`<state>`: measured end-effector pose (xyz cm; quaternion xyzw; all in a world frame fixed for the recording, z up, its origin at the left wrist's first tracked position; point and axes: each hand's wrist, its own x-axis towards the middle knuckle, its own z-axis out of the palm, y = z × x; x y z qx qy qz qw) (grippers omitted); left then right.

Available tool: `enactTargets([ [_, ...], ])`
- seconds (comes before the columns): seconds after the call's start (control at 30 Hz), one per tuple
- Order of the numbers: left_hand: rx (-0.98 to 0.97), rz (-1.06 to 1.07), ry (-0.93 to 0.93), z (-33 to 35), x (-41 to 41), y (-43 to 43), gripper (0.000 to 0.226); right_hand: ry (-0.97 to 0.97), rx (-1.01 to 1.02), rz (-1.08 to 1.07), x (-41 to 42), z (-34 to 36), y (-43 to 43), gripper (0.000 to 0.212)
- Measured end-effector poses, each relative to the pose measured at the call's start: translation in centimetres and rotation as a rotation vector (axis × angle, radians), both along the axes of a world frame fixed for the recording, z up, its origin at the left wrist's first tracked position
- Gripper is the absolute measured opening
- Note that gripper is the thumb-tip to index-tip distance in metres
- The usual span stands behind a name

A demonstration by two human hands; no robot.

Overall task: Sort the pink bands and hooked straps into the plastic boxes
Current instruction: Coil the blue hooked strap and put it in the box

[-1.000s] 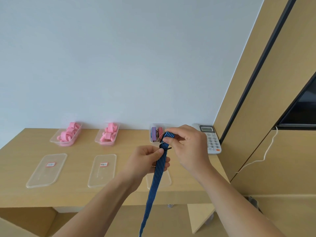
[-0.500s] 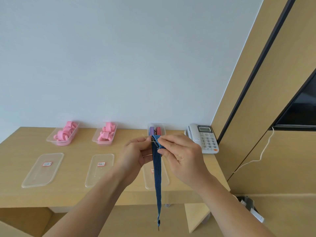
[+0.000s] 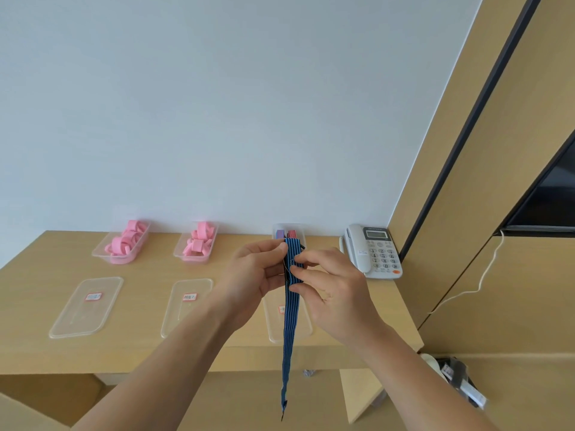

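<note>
Pinching the blue striped strap near its top with both hands, out over the front part of the table. Curling the left hand round the folded top end and pressing its thumb on the fold. Gripping just below with the right hand, between thumb and forefinger, and keeping the other fingers loosely bent.

Hanging plumb from that double pinch, running vertical, dropping past the table's front edge. Ending in a dark tip, probably a hook, too small to confirm. Showing another dark bit between the hands, likely the upper hook.

Aiming, by the look of it, at the strap box against the wall, already holding a purple roll and a red one. Sitting straight ahead of the pinch, directly behind the strap's top, roughly midway between the two hands, so favouring neither on reach. Lying with its lid flat on the table right under the hands.

Judging the crux: hanging long and vertical, yet going into a short box. Likely needing rolling or folding first, winding down from the pinched end. Otherwise risking a trailing tail catching the table edge.

Leaving the pink bands in their two boxes well off to the left. Ignoring the phone just right of the strap box.
</note>
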<state>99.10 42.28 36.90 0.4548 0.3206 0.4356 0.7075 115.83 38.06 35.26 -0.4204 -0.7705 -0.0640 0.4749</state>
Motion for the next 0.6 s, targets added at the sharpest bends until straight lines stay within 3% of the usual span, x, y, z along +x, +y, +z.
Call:
enactTargets([
  [0.3, 0.053, 0.042, 0.075, -0.4, 0.0, -0.3, 0.026, -0.071, -0.05, 0.001, -0.4, 0.6, -0.4, 0.015],
  [0.4, 0.073, 0.072, 0.116, -0.6, 0.1, -0.7, 0.026, 0.044, -0.117, -0.034, -0.7, 1.7, -0.5, 0.005],
  [0.53, 0.101, 0.099, 0.126, -0.6, 0.1, -0.9, 0.028, 0.088, -0.429, -0.158, -0.6, 3.4, 0.2, 0.038],
  [0.6, 0.102, 0.095, 0.118, -0.5, 0.0, -0.9, 0.028, 0.015, -0.615, -0.127, -0.3, 4.2, 0.7, 0.038],
])
